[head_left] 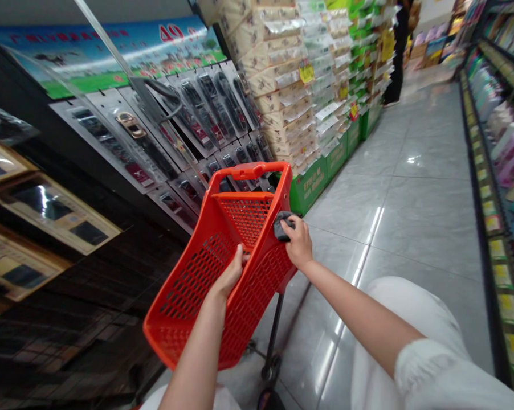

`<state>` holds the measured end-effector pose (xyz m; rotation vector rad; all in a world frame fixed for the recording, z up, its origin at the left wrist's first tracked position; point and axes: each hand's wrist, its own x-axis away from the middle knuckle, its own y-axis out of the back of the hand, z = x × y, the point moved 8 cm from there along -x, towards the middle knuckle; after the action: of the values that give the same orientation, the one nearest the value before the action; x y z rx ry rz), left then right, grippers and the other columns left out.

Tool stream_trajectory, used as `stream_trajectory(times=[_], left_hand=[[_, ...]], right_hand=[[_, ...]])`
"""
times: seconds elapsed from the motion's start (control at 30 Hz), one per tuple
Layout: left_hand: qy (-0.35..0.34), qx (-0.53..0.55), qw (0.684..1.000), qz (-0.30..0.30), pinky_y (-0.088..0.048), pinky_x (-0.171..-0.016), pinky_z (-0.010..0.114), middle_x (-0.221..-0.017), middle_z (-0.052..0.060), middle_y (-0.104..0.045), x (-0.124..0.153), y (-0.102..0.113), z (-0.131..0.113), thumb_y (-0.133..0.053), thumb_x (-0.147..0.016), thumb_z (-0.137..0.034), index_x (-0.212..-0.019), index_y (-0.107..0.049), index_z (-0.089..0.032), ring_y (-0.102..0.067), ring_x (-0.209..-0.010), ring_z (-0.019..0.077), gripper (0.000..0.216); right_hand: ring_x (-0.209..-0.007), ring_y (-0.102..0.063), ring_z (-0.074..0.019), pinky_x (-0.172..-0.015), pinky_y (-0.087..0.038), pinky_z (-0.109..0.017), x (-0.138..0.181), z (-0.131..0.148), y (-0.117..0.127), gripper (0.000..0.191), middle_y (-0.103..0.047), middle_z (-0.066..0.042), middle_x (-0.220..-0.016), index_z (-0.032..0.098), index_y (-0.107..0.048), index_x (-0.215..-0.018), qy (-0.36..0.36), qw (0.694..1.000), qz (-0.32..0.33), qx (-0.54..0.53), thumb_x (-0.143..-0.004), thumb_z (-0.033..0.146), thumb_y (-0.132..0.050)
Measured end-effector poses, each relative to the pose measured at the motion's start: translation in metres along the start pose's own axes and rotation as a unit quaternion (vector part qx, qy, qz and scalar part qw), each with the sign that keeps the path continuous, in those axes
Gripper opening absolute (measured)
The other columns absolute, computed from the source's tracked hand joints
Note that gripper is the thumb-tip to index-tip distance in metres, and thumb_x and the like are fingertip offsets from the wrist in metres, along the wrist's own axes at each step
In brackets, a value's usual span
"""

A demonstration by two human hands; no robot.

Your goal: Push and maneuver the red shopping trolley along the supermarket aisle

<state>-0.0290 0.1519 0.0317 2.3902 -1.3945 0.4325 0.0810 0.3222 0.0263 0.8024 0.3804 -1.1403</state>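
While the right hand (298,242) is closed around a dark grey piece (282,228), thumb laid across its face, the left hand (230,274) rests at the near rim of the red cart (257,310), thumb raised; its fingers are mostly hidden, so I cannot tell how firmly they grip. The grey piece sits against the cart's outer side, just below the handle (249,171); whether it is fixed there or merely held there does not show, nor does what it is. It looks small and light, perhaps somewhat soft, with little that could break, so a thumb-and-fingers pinch at its outer edge should be enough. The cart stands on the grey floor (428,210), beside a rack of packaged belts (192,108) and near stacked boxes (282,85). Its basket looks like moulded plastic, stiff, smooth and a little slick, cut through with slots that fingertips could catch on. With a wheel (270,369) showing beneath, it probably rolls readily and may swivel under a one-sided push. The handle seems the surest hold for steering; the thick rim would serve for steadying.
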Motion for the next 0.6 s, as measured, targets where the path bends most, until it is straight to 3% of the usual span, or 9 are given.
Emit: stream_trajectory(times=[0.13,0.27,0.37,0.47,0.6], left_hand=[[-0.002,0.003,1.000,-0.002,-0.049,-0.070,0.028,-0.072,0.006,-0.074,0.002,-0.002,-0.001,-0.037,-0.078,-0.084,-0.097,-0.076,-0.012,-0.066,-0.069,0.0198,0.084],[-0.006,0.007,1.000,-0.003,-0.050,-0.072,0.029,-0.074,0.007,-0.075,0.003,-0.002,0.000,-0.039,-0.079,-0.083,-0.099,-0.076,-0.012,-0.069,-0.073,0.0212,0.082],[0.001,0.007,1.000,0.003,-0.051,-0.070,0.030,-0.074,0.008,-0.076,0.000,-0.002,0.002,-0.038,-0.079,-0.083,-0.104,-0.076,-0.012,-0.070,-0.074,0.0229,0.085],[-0.003,-0.001,1.000,0.001,-0.051,-0.070,0.030,-0.075,0.008,-0.076,-0.003,0.001,0.002,-0.038,-0.077,-0.085,-0.106,-0.075,-0.012,-0.070,-0.076,0.0235,0.087],[-0.013,0.000,1.000,0.000,-0.051,-0.074,0.030,-0.075,0.008,-0.076,-0.006,0.005,0.001,-0.040,-0.074,-0.086,-0.107,-0.075,-0.013,-0.070,-0.079,0.0239,0.087]], right_hand=[[-0.112,-0.048,-0.0222,-0.097,-0.046,-0.035,0.011,-0.010,-0.007,0.069,-0.053,-0.008,-0.119,0.028,-0.067,-0.121,-0.039,0.999,0.011,0.027,-0.067,-0.007,-0.041],[-0.111,-0.048,-0.0229,-0.096,-0.045,-0.035,-0.013,-0.003,0.002,0.069,-0.053,-0.007,-0.125,0.029,-0.065,-0.125,-0.014,0.999,0.015,0.039,-0.070,-0.006,-0.042],[-0.110,-0.048,-0.0246,-0.092,-0.044,-0.036,-0.019,-0.007,0.004,0.067,-0.053,-0.007,-0.131,0.030,-0.064,-0.126,-0.002,0.996,0.055,0.067,-0.072,-0.005,-0.044],[-0.105,-0.051,-0.0244,-0.088,-0.044,-0.035,0.001,-0.028,-0.008,0.061,-0.057,-0.007,-0.125,0.030,-0.069,-0.120,-0.028,0.989,0.119,0.078,-0.073,-0.003,-0.047],[-0.098,-0.055,-0.0203,-0.085,-0.046,-0.031,0.034,-0.055,-0.031,0.061,-0.061,-0.005,-0.112,0.028,-0.071,-0.116,-0.117,0.979,0.166,0.022,-0.071,-0.004,-0.045]])
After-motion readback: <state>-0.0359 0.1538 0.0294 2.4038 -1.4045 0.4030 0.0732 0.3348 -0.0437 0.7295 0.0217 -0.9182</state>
